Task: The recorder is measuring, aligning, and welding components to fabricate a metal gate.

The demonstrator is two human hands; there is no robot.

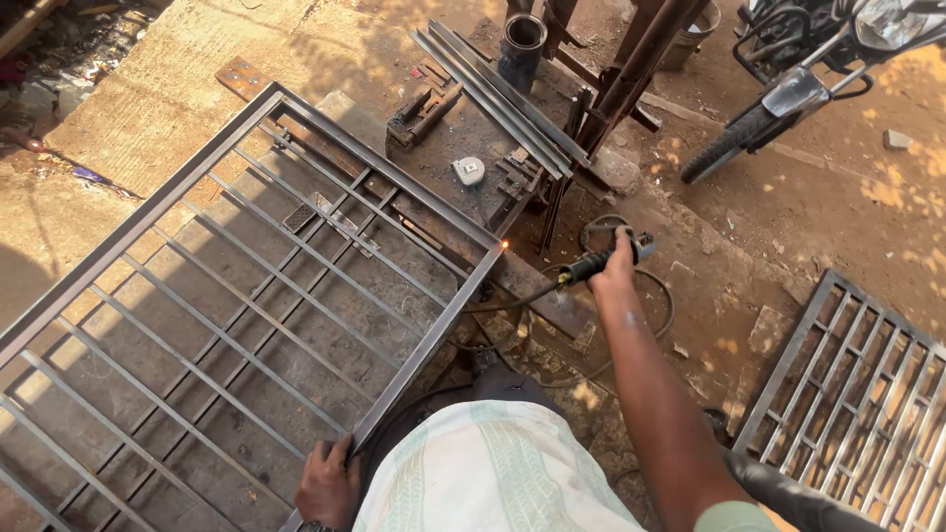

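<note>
A large steel grille frame (236, 296) with several thin bars lies flat in front of me. My left hand (328, 483) grips its near right rail close to my body. My right hand (616, 268) is stretched forward and shut on a black welding electrode holder (603, 260). Its rod reaches left to the frame's far right corner, where a small orange spark (505, 244) glows. A cable runs from the holder down toward me.
A steel worktable (463, 128) carries a tape measure (469, 170), a bundle of angle bars (493, 94) and a black pipe (522, 44). A second grille (857, 394) lies at right. A motorcycle (788, 79) stands at upper right. Dirt ground lies around them.
</note>
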